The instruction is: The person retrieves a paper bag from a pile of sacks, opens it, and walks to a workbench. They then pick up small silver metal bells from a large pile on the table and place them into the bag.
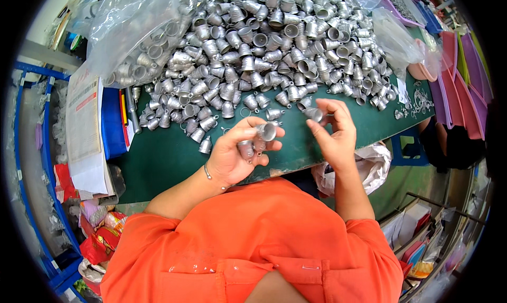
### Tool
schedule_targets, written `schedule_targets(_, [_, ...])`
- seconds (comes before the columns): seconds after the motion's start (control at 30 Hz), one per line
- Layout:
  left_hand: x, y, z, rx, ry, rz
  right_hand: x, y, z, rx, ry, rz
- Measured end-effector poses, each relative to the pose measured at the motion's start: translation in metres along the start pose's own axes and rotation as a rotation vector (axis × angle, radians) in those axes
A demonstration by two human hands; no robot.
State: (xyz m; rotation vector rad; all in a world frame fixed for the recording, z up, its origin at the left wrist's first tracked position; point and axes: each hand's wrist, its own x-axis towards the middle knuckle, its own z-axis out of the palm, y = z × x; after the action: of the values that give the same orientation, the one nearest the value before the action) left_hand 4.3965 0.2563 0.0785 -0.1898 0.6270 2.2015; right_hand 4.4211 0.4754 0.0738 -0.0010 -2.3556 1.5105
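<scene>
Head view: a green bench [158, 168] spans the middle, its near edge running just in front of a person in an orange shirt [248, 224].
Bell pile: a broad heap of silver-grey metal bells [253, 65], lying at all angles, covers the bench's far side and thins out toward the near edge.
Clear plastic bag: a large bag [132, 25] lies over the far left corner, with more bells showing through it.
Paper stack: white printed sheets [84, 139] hang over the left edge, next to a blue box [112, 123].
White sack: a crumpled sack [374, 168] sits below the near edge, partly behind the right forearm.
Left hand: its grip [245, 147] is curled around a few bells, palm turned up above the near edge; one held bell [266, 132] shows its round mouth, another [246, 150] sits lower against the fingers.
Right hand: its grip [335, 128] pinches a single bell [313, 114], slightly blurred, between thumb and fingers, to the right of the left hand and apart from it.
Loose bells: one [205, 145] stands just beside the left hand; another [274, 114] lies tipped between the hands.
Small metal rings: a scatter [421, 102] lies near the right edge.
</scene>
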Motion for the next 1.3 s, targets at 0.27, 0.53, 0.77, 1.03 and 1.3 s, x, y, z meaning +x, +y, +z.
schedule_targets(0.27, [0.005, -0.003, -0.016, 0.028, -0.047, 0.053, -0.008, -0.011, 0.018, 0.258, -0.059, -0.050])
schedule_targets(0.53, [-0.001, -0.005, 0.008, 0.920, 0.120, 0.358, -0.012, -0.013, 0.018, 1.205, -0.298, 0.599])
schedule_targets(0.77, [0.003, -0.007, 0.012, 1.177, 0.045, 0.490, -0.021, -0.017, 0.026, 1.159, -0.357, 0.754])
schedule_targets(1.03, [0.001, -0.009, -0.008, 0.235, 0.017, 0.054, 0.001, -0.004, 0.020, -0.233, -0.080, -0.200])
schedule_targets(1.3, [0.001, 0.001, 0.000, -0.070, -0.043, 0.039, 0.021, 0.026, 0.003, -0.490, -0.148, -0.255])
